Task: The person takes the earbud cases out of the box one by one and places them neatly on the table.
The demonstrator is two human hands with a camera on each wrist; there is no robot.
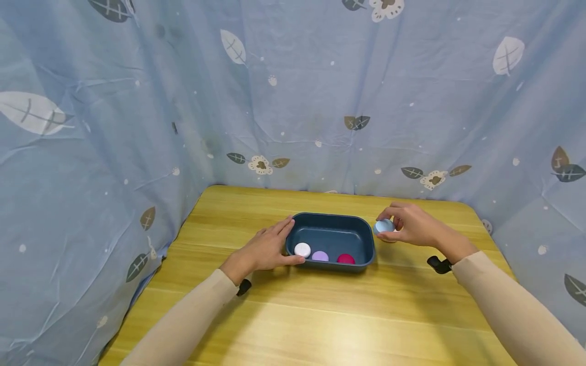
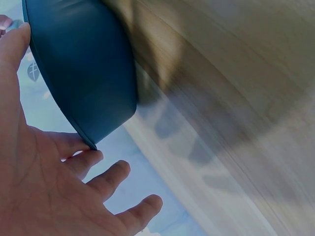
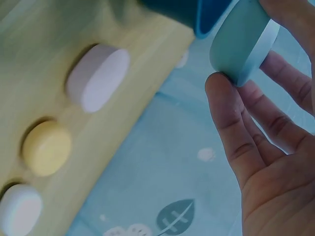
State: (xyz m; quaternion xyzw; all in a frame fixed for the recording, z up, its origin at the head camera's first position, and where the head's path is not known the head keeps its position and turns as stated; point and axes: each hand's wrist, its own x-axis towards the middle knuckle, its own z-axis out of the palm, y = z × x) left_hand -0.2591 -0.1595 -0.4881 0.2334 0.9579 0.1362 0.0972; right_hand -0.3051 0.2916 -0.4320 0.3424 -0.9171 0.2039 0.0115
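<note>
A dark blue rectangular container (image 1: 331,266) sits on the table. Inside, along its near side, lie a white round block (image 1: 302,249), a lilac block (image 1: 320,256) and a red block (image 1: 345,258). My left hand (image 1: 270,246) rests on the container's left end, thumb on the near rim and fingertips at the left rim; other fingers (image 2: 140,214) spread loosely in the left wrist view. Just off the container's right end, my right hand (image 1: 414,227) pinches a light blue round block (image 3: 241,42) between thumb and fingertips.
In the right wrist view, a pale pinkish block (image 3: 98,77), a yellow block (image 3: 47,148) and a white block (image 3: 20,210) stand in a row on the wooden table (image 1: 311,320). A blue patterned curtain (image 1: 297,91) hangs behind and at both sides.
</note>
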